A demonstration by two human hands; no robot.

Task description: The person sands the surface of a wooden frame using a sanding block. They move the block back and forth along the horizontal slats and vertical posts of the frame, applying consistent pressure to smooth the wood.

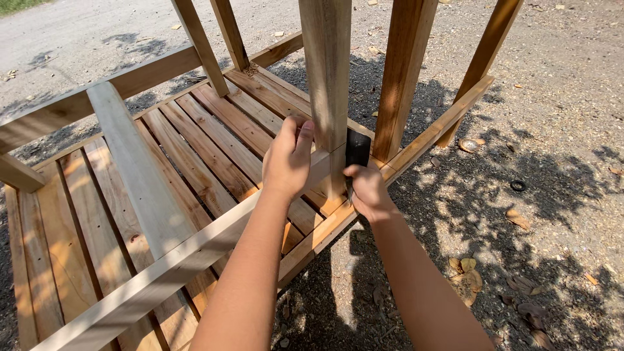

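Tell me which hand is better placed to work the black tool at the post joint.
Right, probably. The right hand already grips the black tool against the upright post, while the left hand presses the horizontal rail to the post, steadying the joint.

the ground (pixel 559 78) was pale grey gravel and packed dirt, outdoors under strong sun. leafy shadows (pixel 520 195) lay dappled across it at the right and along the top left. dry brown leaves (pixel 465 276) were scattered near the lower right, a small dark ring (pixel 518 185) lay further off, and a strip of grass (pixel 16 5) showed in the top left corner.
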